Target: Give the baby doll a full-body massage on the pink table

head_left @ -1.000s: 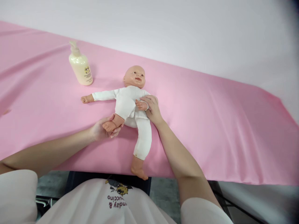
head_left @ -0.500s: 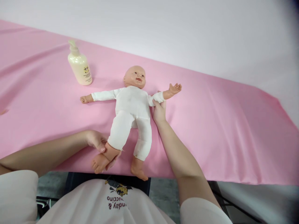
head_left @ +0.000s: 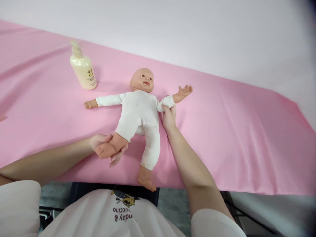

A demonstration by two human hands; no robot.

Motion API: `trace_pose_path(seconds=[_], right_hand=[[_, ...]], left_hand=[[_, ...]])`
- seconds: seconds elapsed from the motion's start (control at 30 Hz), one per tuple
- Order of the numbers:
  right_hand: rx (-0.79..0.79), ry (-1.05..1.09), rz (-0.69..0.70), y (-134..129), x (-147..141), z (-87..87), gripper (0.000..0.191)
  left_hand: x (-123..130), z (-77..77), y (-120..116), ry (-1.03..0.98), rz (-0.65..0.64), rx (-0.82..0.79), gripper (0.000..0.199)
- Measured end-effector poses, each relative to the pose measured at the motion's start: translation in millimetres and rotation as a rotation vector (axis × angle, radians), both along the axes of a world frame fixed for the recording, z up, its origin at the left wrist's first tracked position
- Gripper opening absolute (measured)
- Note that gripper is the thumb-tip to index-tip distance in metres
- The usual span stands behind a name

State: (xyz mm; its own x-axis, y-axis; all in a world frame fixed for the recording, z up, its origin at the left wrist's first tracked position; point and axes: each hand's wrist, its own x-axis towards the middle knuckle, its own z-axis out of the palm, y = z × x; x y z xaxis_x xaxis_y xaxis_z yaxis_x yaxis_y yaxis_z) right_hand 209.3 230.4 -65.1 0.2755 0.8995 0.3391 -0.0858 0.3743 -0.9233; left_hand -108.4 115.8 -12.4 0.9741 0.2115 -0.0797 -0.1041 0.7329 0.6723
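While the doll [head_left: 140, 107] lies face up on the pink-covered table [head_left: 234, 141], its head toward the far edge and its feet toward the near edge, both hands are taken up with it. The left hand [head_left: 99, 141] cups one lower leg [head_left: 118, 142] from beneath, thumb at one side and fingers showing at the other; this leg looks bent outward and somewhat raised. The right hand [head_left: 169, 118] is narrow around the opposite arm [head_left: 165, 102], thumb on top, so that the doll's open palm points toward the table's right end.

The left hold seems the looser one: should the fingers slacken, the smooth ankle could roll off them and the leg drop. Pulling both limbs outward too hard might strain the seams or drag the body askew. The straighter leg [head_left: 151, 146] ends in a foot [head_left: 146, 180] right at the near edge, where a tug toward the person could bring it over the side or against the shirt [head_left: 96, 215].

Toward the far edge, left of the doll, a pump bottle [head_left: 84, 72] stands upright. It is clear of both hands, though the doll's free arm [head_left: 110, 100] stretches out on that side and, if swung up, might knock it. Folds in the cloth [head_left: 266, 154] run toward the right end; they block nothing.
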Motion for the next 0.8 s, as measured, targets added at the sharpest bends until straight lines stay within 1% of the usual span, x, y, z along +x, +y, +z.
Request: trace_pose_path(seconds=[0.07, 0.2, 0.27, 0.37, 0.53, 0.67, 0.8], right_hand=[[0.004, -0.114, 0.047, -2.9, 0.5, 1.5, 0.033], [0.064, -0.332, 0.097, -8.9, 0.9, 5.8, 0.053], [0.113, -0.426, 0.108, -12.5, -0.6, 8.6, 0.057], [0.208, -0.557, 0.096, -18.5, -4.8, 12.9, 0.057], [0.379, -0.745, 0.048, -28.5, -12.6, 21.2, 0.048], [0.469, -0.858, 0.028, -33.1, -16.1, 28.2, 0.053], [0.525, -1.012, 0.047, -32.7, -16.9, 32.6, 0.056]], left_hand=[[2.5, -1.4, 5.1, -0.075, 0.0, -0.042, 0.065], [7.0, 5.5, 11.0, -0.046, 0.177, -0.141, 0.061], [7.5, 7.7, 10.0, -0.051, 0.214, -0.167, 0.06], [7.0, 5.7, 7.4, -0.056, 0.233, -0.204, 0.059], [5.7, 0.3, 7.5, -0.057, 0.227, -0.217, 0.058], [5.9, 2.0, 7.7, -0.024, 0.252, -0.224, 0.057], [8.8, 5.0, 7.7, 0.016, 0.267, -0.256, 0.06]])
